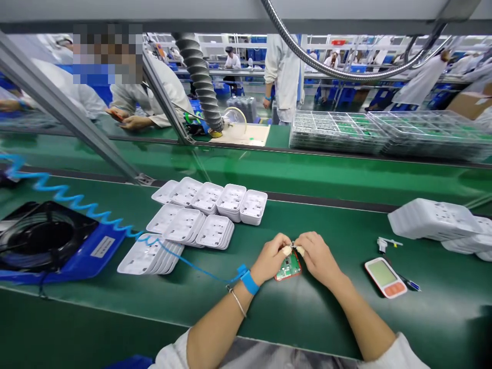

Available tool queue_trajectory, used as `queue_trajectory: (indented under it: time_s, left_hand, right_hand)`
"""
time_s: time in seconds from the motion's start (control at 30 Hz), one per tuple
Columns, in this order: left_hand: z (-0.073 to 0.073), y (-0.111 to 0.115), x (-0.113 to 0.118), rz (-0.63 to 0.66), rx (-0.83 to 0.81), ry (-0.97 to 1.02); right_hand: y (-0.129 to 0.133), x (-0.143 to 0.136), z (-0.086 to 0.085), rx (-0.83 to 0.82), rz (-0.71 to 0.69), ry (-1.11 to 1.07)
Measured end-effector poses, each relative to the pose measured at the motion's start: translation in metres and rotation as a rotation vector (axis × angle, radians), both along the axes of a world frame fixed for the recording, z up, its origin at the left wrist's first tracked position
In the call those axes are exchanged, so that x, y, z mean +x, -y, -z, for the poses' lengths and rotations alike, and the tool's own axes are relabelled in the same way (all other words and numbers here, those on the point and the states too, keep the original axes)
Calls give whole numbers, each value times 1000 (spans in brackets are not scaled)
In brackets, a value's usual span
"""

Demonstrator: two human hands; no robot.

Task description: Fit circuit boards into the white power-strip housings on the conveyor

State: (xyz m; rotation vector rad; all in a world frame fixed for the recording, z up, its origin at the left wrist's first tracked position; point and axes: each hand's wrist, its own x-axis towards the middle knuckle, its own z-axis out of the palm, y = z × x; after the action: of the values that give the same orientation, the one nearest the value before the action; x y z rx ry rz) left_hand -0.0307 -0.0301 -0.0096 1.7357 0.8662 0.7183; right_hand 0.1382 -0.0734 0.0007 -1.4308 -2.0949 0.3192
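Observation:
A green circuit board (288, 267) with a red-orange edge lies on the green bench in front of me. Over its far end my left hand (274, 256) and my right hand (315, 256) meet, fingers bent and pinched close together. Pale covers show on some fingertips. Between the fingers is a small metallic part (293, 245), too small to name. A blue wrist strap (249, 281) with a coiled cord sits on my left wrist. To the right lies a white handheld device (385, 277) with a grey screen and orange buttons.
Stacks of white plastic housings (215, 230) stand left of centre; more housings (434, 220) are at right. A blue-framed black fan (49, 236) sits at far left, the blue coiled cord (88, 207) crossing nearby. Clear trays (338, 130) and co-workers are beyond the divider.

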Motion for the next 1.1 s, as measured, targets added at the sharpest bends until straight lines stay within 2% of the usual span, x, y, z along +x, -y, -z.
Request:
queue_trajectory:
  time_s: [0.27,0.47,0.57,0.67,0.73,0.8,0.9,1.0,1.1]
  left_hand:
    - [-6,7,0,-61,161,-158]
    - [-1,1,4,-105,301,-347]
    - [0,-7,3,-255,319,-405]
    - [-6,-2,-4,-437,434,-470]
    - [-12,11,-8,-386,502,-530]
    - [-16,27,-10,-232,523,-600]
    - [-13,48,-9,-54,525,-657]
    - [-11,60,-12,46,552,-622]
    - [-25,55,-25,45,618,-564]
  right_hand:
    - [1,-3,5,11,-12,10]
    - [-7,-17,9,86,41,142]
    - [-17,-13,11,125,155,60]
    - [-22,3,17,154,338,-47]
    - [-21,12,22,100,395,-61]
    - [-21,14,26,27,378,-30]
    - [-22,0,27,1,322,78]
    - [-24,-21,25,6,328,222]
    - [-23,-32,23,-30,346,299]
